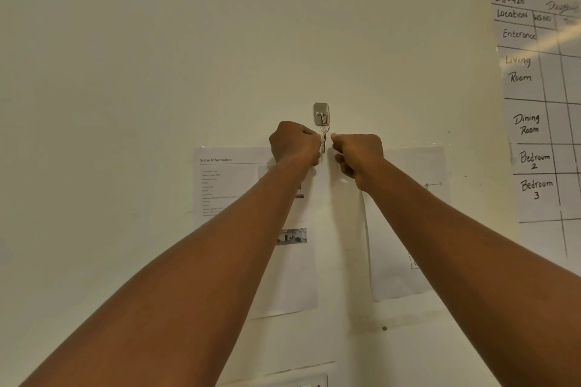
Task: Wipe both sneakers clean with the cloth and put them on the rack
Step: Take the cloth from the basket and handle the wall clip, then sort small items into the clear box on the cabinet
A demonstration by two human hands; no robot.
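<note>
No sneaker, cloth or rack is in view; the camera faces a cream wall. Both my arms reach straight out toward it. My left hand (294,141) is a closed fist with nothing visible in it, just left of a key (324,141) that hangs on a ring from a metal wall hook (321,113). My right hand (358,157) is also a closed fist, just right of the key, with nothing visible in it. Neither fist clearly touches the key.
Printed sheets are taped to the wall below my hands, one headed "Scene Information" (232,173), another to the right (408,223). A handwritten room chart (534,104) hangs at the far right. A white fitting's edge (301,382) shows at the bottom.
</note>
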